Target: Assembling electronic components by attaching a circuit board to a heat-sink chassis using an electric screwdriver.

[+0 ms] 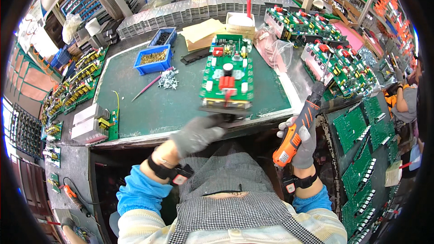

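A green circuit board (227, 70) with red, white and black components lies on the mat in front of me. At its near end is a dark flat strip (224, 110), blurred by motion. My left hand (199, 135), in a grey glove, is closed at this strip, its fingertips partly hidden and smeared. My gloved right hand (304, 142) grips an orange and black electric screwdriver (296, 131), its long bit slanting up toward the boards on the right. Another black strip (196, 56) rests left of the circuit board.
Blue bins of brass-coloured (153, 59) and dark screws (163, 37) stand at the back left, beside loose silver hardware (168, 79) and a pink pen-like rod (151, 84). Assembled boards (341, 68) crowd the right; heat-sink units (90, 124) sit left. Bare green boards (357, 171) lie lower right.
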